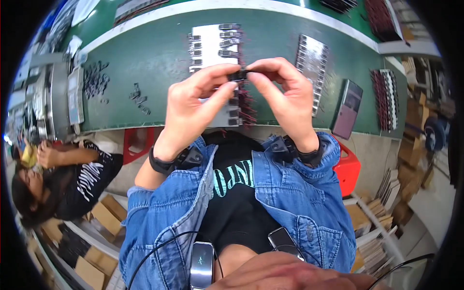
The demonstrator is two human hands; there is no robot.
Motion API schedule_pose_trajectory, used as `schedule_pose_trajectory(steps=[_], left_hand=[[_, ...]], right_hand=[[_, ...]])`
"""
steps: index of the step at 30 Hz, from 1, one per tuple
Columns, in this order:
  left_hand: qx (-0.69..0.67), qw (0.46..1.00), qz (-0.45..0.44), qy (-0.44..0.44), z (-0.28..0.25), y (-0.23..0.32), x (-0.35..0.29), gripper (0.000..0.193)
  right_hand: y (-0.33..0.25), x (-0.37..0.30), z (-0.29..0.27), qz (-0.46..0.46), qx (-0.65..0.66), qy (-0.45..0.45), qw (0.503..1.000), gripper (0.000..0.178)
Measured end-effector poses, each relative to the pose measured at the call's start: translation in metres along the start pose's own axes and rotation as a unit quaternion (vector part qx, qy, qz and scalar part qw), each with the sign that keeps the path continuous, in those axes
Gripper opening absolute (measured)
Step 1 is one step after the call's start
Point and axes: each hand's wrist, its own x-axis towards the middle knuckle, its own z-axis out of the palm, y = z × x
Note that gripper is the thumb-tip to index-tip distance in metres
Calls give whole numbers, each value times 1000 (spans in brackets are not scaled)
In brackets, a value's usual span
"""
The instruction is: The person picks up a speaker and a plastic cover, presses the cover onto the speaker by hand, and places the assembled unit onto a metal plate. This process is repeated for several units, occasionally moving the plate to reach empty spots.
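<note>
A small black part (237, 76) is pinched between thumb and forefinger of my left hand (195, 104). My right hand (285, 92) has its thumb and fingertips closed on the right end of the same part; its exact kind is too small to make out. Both hands are above a white board (208, 37) lined along its left and right edges with small black parts. Thin dark-red wires (248, 108) stick out from the parts on its right side. My hands hide the middle of the board.
A second board (314, 55) with similar parts lies to the right, beside a dark phone-like slab (347, 108) and a wired bundle (384, 100). Loose black parts (96, 81) lie on the green table (159, 63) at left. A person (72, 179) sits left; a red stool (347, 169) stands right.
</note>
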Motion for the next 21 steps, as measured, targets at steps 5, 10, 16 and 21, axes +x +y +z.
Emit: schedule_pose_trajectory(steps=[5,10,16,21], left_hand=[[-3,1000,12,10,-1,-3,-2,30],[-3,1000,26,3,-4,-5,-3,31],[11,999,28,-15,-5,-4,-3,31],[30,999,36,-18,-5,-1,-5,29]], right_hand=[[-2,6,0,8,-36,-29,999,16],[-4,7,5,63,23,-38,997,16],[-4,5,3,56,-10,-43,997,16],[-2,7,3,53,-1,-57,997,16]])
